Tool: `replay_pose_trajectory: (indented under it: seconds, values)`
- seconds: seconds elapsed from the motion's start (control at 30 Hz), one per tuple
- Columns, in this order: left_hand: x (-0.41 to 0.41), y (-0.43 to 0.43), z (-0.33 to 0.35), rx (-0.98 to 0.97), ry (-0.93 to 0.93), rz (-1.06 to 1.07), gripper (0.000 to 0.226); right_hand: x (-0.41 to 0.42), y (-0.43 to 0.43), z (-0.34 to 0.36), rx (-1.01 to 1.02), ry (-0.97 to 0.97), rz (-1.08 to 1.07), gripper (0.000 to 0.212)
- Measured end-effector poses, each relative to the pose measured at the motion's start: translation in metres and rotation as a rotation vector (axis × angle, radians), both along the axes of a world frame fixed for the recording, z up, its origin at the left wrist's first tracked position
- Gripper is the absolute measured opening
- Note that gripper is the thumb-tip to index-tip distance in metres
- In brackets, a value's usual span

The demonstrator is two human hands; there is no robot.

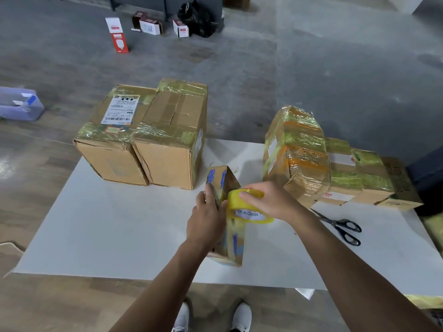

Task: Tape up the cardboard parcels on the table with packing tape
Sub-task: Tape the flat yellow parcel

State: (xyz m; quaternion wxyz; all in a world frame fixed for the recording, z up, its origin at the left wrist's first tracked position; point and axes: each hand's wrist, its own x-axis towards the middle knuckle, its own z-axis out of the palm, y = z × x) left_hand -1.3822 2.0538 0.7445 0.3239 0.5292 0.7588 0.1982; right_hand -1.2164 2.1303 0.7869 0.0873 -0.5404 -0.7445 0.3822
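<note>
A small cardboard parcel [230,240] with blue markings lies in the middle of the white table [115,231], its long side pointing away from me. My left hand [208,218] holds it from the left, thumb against its top. My right hand [268,200] grips a yellow roll of packing tape [249,208] pressed against the parcel's top right edge. Two large taped boxes [148,137] stand at the back left. A stack of taped parcels [318,161] sits at the back right.
Black-handled scissors [342,226] lie on the table to the right of my right arm. Small red and white boxes [118,34] and a black bag [196,17] are on the floor beyond. A pale plastic bin [19,104] stands far left.
</note>
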Motion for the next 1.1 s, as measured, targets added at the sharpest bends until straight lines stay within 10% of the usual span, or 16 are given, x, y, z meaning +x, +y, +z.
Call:
replay_pose_trajectory:
  seconds: [0.33, 0.63, 0.87, 1.0, 1.1]
  values:
    - [-0.021, -0.009, -0.012, 0.081, -0.192, 0.028, 0.057, -0.019, -0.015, -0.014, 0.262, -0.434, 0.005, 0.053]
    - [-0.055, -0.019, -0.044, 0.151, -0.495, 0.15, 0.032, -0.018, -0.015, -0.026, 0.03, -0.097, -0.052, 0.051]
    - [-0.064, -0.017, -0.066, 0.138, -0.608, 0.186, 0.031, -0.039, -0.017, -0.024, 0.265, -0.451, 0.041, 0.061]
    - [-0.068, -0.013, -0.078, 0.068, -0.409, 0.112, 0.032, -0.047, -0.013, -0.027, 0.231, -0.452, 0.017, 0.057]
    - [-0.068, -0.016, -0.078, 0.054, 0.12, -0.042, 0.051, -0.056, -0.017, -0.035, 0.275, -0.389, 0.021, 0.054]
